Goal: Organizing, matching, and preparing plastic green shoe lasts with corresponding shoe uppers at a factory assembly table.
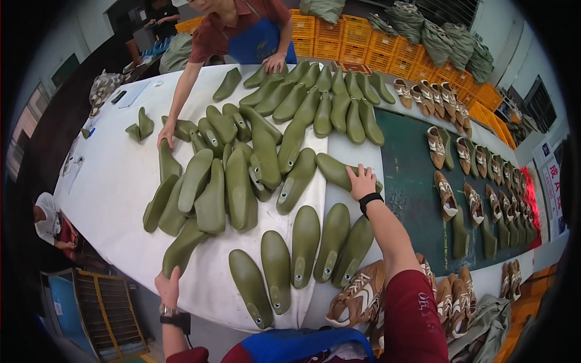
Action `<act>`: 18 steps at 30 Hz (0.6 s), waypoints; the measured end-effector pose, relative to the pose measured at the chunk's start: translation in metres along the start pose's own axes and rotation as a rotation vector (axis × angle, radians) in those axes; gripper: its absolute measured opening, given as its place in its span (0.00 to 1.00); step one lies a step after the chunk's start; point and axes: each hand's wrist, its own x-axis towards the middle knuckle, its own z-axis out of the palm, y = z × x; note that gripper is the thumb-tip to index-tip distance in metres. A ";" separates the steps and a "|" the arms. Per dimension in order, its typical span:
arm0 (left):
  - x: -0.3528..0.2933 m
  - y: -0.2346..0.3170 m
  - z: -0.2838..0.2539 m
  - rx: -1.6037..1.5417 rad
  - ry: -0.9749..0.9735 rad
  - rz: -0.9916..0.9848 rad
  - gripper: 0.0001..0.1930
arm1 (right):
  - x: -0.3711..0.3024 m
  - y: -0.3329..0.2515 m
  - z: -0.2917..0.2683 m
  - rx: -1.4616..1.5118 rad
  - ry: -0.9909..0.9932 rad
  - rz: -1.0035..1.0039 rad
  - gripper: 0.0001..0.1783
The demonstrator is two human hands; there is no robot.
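Observation:
My left hand [167,287] grips the end of a green shoe last [183,245] at the near left edge of the heap. Farther right, my right hand [362,181] is closed over another green shoe last [333,169], lying sideways where the white cover meets the green belt. Between my arms several shoe lasts [305,242] lie in a row, their heel ends toward me. A loose heap of shoe lasts [239,187] covers the middle of the white table [103,181]. Beyond it, more lasts [330,109] stand in neat rows.
Across the table a co-worker [245,27] in a blue apron touches lasts with both hands. Brown and white sneakers [445,193] and lasts line the green belt [411,199] at right. More sneakers [360,293] sit by my right arm. Orange crates [357,39] stack behind.

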 end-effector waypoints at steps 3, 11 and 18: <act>-0.008 0.000 -0.037 -0.455 -0.026 -0.296 0.19 | 0.003 -0.010 -0.020 0.137 0.153 0.106 0.40; -0.028 0.081 -0.088 -0.764 -0.287 -0.182 0.19 | -0.076 -0.114 -0.173 1.017 -0.110 -0.825 0.51; 0.003 0.167 0.028 -1.029 -1.001 -0.232 0.23 | -0.090 -0.071 -0.198 1.514 -0.797 -0.649 0.39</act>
